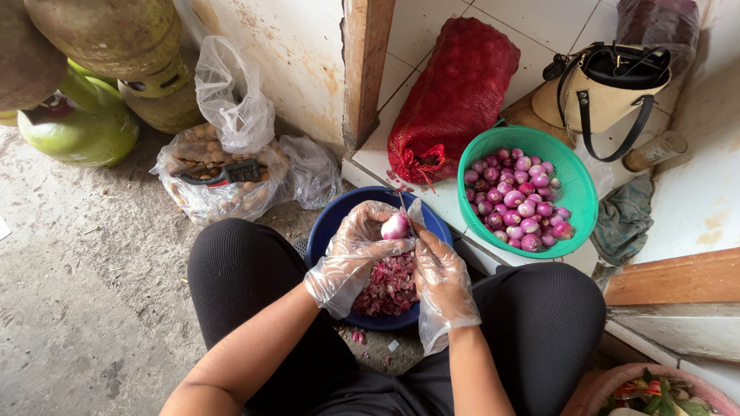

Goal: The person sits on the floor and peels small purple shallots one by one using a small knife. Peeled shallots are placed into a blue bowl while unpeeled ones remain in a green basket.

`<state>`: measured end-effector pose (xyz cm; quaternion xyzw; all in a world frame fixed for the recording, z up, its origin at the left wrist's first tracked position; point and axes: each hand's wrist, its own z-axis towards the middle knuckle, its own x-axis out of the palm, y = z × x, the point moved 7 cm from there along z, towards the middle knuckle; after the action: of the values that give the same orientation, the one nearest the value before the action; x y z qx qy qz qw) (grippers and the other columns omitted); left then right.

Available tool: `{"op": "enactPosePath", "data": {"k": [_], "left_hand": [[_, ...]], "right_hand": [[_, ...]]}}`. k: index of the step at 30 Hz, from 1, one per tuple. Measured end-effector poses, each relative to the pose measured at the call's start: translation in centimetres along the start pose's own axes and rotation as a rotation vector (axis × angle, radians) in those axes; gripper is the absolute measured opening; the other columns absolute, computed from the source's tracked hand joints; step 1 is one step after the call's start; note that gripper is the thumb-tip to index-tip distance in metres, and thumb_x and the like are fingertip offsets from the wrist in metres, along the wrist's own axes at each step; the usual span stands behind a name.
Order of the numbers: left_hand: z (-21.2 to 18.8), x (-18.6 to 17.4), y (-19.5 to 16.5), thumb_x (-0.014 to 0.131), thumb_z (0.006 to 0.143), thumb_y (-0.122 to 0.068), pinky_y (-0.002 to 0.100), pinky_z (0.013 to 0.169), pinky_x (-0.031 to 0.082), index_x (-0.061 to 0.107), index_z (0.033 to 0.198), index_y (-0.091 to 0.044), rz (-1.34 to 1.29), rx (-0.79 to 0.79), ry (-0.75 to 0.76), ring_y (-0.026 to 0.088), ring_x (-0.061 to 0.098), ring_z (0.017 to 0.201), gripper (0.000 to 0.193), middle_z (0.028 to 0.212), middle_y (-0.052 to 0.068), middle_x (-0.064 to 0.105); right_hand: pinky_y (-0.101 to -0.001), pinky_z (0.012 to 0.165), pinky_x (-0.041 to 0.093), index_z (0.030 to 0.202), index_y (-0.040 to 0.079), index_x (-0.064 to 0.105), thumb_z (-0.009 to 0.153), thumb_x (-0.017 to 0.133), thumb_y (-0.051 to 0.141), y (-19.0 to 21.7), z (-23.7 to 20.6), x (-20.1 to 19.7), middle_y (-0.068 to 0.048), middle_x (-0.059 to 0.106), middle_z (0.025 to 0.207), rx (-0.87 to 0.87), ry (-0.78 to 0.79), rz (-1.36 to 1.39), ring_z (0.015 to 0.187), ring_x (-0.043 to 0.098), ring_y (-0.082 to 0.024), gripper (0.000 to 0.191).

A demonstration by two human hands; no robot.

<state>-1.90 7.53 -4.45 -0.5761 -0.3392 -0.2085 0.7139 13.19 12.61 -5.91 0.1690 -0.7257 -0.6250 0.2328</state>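
Observation:
My left hand [356, 245], in a clear plastic glove, holds a pink shallot [394, 226] over a blue bowl [330, 223]. My right hand [439, 270], also gloved, grips a small knife [406, 212] whose blade rests against the shallot. Purple shallot skins [389, 285] fill the blue bowl between my knees. To the right, a green basket [578, 189] holds several peeled shallots [518, 200].
A red mesh sack [451, 96] leans on the tiled step behind the basket. A tan handbag [601, 88] and a small bottle [655, 150] stand at right. Plastic bags with a peeler [223, 173] lie left, beside green gas cylinders [81, 123]. A pink bowl of vegetables [655, 389] sits bottom right.

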Motion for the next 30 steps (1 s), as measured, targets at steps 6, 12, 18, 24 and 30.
{"op": "enactPosePath", "data": {"k": [6, 12, 18, 24, 30], "left_hand": [[-0.1, 0.9, -0.4, 0.082, 0.081, 0.008, 0.04, 0.098, 0.058, 0.057, 0.116, 0.0, -0.029, 0.026, 0.034, 0.021, 0.066, 0.109, 0.043, 0.118, 0.012, 0.063], [0.0, 1.0, -0.8, 0.083, 0.079, 0.006, 0.04, 0.096, 0.06, 0.059, 0.113, 0.001, -0.053, 0.045, -0.014, 0.024, 0.069, 0.104, 0.042, 0.114, 0.016, 0.068], [-0.1, 0.4, -0.8, 0.085, 0.077, 0.004, 0.039, 0.094, 0.058, 0.058, 0.111, 0.0, 0.001, 0.034, -0.115, 0.022, 0.07, 0.1, 0.044, 0.11, 0.015, 0.069], [0.3, 0.8, -0.8, 0.084, 0.082, -0.003, 0.036, 0.096, 0.057, 0.058, 0.115, 0.0, -0.027, 0.028, -0.087, 0.02, 0.069, 0.103, 0.042, 0.116, 0.013, 0.067], [-0.2, 0.7, -0.5, 0.078, 0.088, -0.021, 0.036, 0.097, 0.055, 0.061, 0.118, -0.002, 0.032, -0.163, -0.173, 0.021, 0.067, 0.101, 0.039, 0.119, 0.013, 0.07]], "right_hand": [[-0.0245, 0.043, 0.047, 0.135, 0.021, 0.061, 0.097, 0.06, 0.006, 0.7, 0.8, -0.7, 0.006, 0.072, 0.093, -0.094, -0.04, -0.091, 0.054, 0.053, -0.005, 0.041], [-0.0177, 0.041, 0.03, 0.143, 0.024, 0.061, 0.103, 0.054, 0.009, 2.1, -1.8, 0.4, 0.01, 0.045, 0.068, 0.145, 0.02, 0.213, 0.048, 0.037, -0.001, 0.043], [-0.0212, 0.047, 0.037, 0.143, 0.017, 0.064, 0.105, 0.053, 0.006, 1.0, -0.4, 1.6, 0.006, 0.049, 0.068, 0.043, 0.118, 0.219, 0.053, 0.043, -0.004, 0.041], [-0.0225, 0.044, 0.038, 0.135, 0.015, 0.069, 0.103, 0.057, 0.004, -1.8, 0.5, -0.5, 0.003, 0.059, 0.073, -0.045, -0.076, 0.043, 0.05, 0.043, -0.005, 0.035], [-0.0216, 0.043, 0.039, 0.139, 0.018, 0.064, 0.103, 0.054, 0.006, -1.0, 0.9, -1.2, 0.005, 0.049, 0.07, 0.007, -0.055, 0.193, 0.05, 0.045, -0.005, 0.039]]}}
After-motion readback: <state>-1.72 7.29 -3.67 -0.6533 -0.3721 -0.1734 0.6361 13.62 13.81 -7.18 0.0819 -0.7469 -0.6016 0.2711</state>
